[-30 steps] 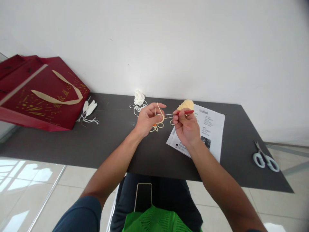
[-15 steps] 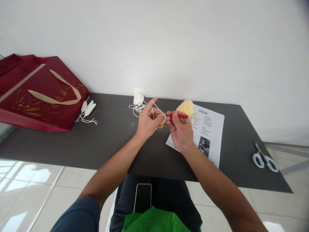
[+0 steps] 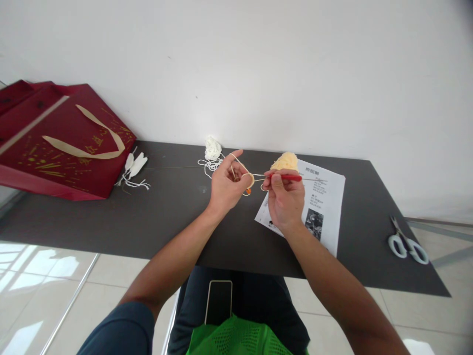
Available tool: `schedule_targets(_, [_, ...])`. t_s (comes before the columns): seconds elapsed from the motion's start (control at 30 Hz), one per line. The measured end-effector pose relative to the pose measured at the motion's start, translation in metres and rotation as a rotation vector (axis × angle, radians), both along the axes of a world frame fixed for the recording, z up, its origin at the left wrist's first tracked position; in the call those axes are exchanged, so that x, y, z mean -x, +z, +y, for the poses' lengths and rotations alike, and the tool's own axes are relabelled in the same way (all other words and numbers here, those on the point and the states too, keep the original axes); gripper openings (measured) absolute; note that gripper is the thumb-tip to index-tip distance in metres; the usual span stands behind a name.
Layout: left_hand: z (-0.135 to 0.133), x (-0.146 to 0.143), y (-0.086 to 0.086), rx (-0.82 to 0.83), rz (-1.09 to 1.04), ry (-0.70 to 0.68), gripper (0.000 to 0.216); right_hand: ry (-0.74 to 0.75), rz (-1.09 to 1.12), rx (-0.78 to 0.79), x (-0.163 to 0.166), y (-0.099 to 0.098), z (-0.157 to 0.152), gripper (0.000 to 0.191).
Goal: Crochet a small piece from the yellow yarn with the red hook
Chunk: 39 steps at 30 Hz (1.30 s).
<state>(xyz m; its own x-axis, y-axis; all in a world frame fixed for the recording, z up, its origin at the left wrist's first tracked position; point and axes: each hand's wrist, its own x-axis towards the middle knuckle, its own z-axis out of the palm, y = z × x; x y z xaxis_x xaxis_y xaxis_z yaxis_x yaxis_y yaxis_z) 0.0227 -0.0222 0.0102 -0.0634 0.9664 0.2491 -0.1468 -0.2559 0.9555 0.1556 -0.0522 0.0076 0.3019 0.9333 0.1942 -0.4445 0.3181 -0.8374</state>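
On tbl (image 3: pixel 170 207), L to R: bag (image 3: pixel 66 125), yarn ball (image 3: pixel 286 161), paper (image 3: pixel 330 207), scissors (image 3: pixel 403 236).

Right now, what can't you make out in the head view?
All head view:
Cream yarn: partly hidden by the left hand.
Red-handled tool: grip partly covered by the right hand; tip too small to tell its shape.
Printed sheet: small lines unreadable; part behind right hand and forearm.
Red bag: cut off by left edge.
Phone: lower end behind green mesh.
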Motion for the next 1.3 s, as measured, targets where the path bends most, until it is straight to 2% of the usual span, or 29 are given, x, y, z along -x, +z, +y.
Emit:
schedule_targets(0.53, [-0.001,-0.001,0.0,-0.023,-0.041,0.001,0.056,-0.045,-0.064,-0.077,0.0,-0.003,-0.001,0.011])
schedule_targets(1.07, [-0.002,-0.001,0.002,0.001,-0.029,0.079,0.05,-0.166,-0.296,-0.131,0.007,-0.009,-0.013,0.006])
schedule_targets(1.3, [0.0,0.0,0.001,0.05,-0.014,0.121,0.048,-0.182,-0.469,-0.211,0.002,-0.018,-0.015,0.016])
